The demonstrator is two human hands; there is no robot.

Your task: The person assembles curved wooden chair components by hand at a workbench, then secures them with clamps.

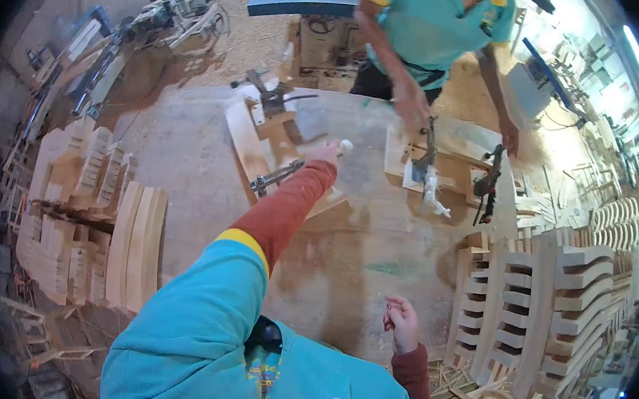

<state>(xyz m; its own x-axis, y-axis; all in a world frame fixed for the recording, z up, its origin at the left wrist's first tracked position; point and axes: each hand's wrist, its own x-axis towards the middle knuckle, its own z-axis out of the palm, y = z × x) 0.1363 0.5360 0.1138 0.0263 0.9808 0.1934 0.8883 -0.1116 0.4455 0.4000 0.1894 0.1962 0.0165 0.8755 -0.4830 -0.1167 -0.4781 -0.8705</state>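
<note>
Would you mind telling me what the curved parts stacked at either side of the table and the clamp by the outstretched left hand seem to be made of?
The curved parts look like pale, unfinished wood: bare grain tone, no gloss. The clamp near the left hand appears to be metal, grey with a dull sheen.

No legible text, numbers or brand marks. The printed emblem (265, 371) on the turquoise shirt at 6 o'clock is too blurred to read.
</note>
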